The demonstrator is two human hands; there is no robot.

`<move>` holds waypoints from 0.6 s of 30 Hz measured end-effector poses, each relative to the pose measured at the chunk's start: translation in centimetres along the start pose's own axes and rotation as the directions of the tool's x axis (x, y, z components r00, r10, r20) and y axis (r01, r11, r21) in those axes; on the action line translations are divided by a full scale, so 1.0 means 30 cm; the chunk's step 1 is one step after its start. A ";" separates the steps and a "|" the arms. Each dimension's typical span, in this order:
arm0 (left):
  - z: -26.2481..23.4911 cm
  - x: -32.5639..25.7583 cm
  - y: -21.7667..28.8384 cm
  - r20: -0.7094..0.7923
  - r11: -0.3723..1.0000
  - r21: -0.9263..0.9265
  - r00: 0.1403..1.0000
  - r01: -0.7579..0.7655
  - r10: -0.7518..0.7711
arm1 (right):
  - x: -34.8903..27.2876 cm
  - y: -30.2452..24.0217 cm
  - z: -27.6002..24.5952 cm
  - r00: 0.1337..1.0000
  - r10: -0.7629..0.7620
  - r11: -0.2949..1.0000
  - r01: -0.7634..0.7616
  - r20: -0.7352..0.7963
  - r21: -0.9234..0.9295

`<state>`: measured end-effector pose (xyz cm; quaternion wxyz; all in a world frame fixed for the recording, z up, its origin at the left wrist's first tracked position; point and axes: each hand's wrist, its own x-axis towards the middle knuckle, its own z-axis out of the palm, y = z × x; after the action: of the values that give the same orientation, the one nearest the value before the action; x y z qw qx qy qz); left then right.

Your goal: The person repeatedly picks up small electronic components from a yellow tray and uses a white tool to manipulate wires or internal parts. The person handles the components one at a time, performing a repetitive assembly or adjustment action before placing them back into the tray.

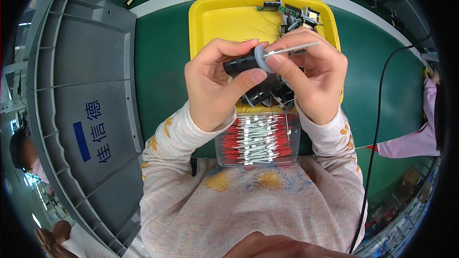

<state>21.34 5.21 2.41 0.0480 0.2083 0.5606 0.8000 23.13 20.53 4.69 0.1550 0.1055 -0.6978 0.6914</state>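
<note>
My left hand (208, 83) is closed round a black cylindrical part (239, 64), with thumb and fingers on opposite sides of it. A pale grey ring (263, 59) sits at the part's right end. From that end a thin whitish rod (303, 46) sticks out to the right. My right hand (318, 74) pinches the base of the rod beside the ring, its other fingers curled. Both hands are over a yellow tray (196, 28). Below them stands a clear plastic box (222, 163) full of slender red-and-white pieces (258, 138).
Black parts with small green boards and thin wires (291, 14) are heaped at the tray's right. A large grey plastic crate (86, 57) stands at the left. A black cable (380, 110) runs down the right side. A person's pink sleeve (411, 138) shows at far right.
</note>
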 end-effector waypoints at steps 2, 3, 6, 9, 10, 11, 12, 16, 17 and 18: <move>-0.002 0.001 -0.002 0.007 1.000 0.025 1.000 -0.003 0.003 | 0.004 -0.005 -0.003 1.000 -0.019 0.997 0.021 0.024 -0.068; -0.002 0.002 -0.003 0.011 0.999 0.038 1.000 -0.005 0.005 | 0.006 -0.004 -0.008 0.999 -0.019 0.995 0.022 0.035 -0.093; 0.002 0.007 -0.013 -0.010 0.993 -0.057 0.995 0.101 -0.102 | 0.022 0.002 -0.016 0.996 0.072 0.996 -0.069 0.047 -0.051; -0.002 0.041 -0.033 -0.083 0.962 -0.224 0.980 0.156 -0.179 | 0.043 -0.001 -0.035 0.993 0.118 0.991 -0.116 -0.021 0.068; 0.003 0.049 -0.016 -0.088 0.951 -0.248 0.973 0.185 -0.213 | 0.049 -0.004 -0.051 0.991 0.121 0.987 -0.114 -0.055 0.111; -0.004 0.053 -0.015 -0.089 0.961 -0.222 0.978 0.167 -0.190 | 0.056 -0.007 -0.070 0.988 0.127 0.982 -0.113 -0.085 0.153; -0.018 0.061 -0.018 -0.089 0.970 -0.195 0.982 0.148 -0.168 | 0.064 -0.006 -0.106 0.991 0.057 0.993 -0.044 -0.121 0.108; -0.092 0.117 -0.057 -0.117 1.000 -0.017 0.993 0.025 -0.027 | 0.070 -0.042 -0.151 0.973 0.003 0.996 0.019 -0.233 0.091; -0.123 0.152 -0.078 -0.112 0.999 0.033 0.994 -0.002 0.006 | 0.067 -0.047 -0.156 0.967 -0.010 0.998 0.027 -0.254 0.065; -0.151 0.225 -0.102 -0.108 0.995 0.096 0.993 -0.031 0.041 | 0.055 -0.063 -0.170 0.956 -0.019 0.999 0.026 -0.294 0.019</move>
<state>12.98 4.45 0.19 -0.0070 0.1762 0.5957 0.7836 22.64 25.70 7.04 0.2635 0.0111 -0.6579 0.7054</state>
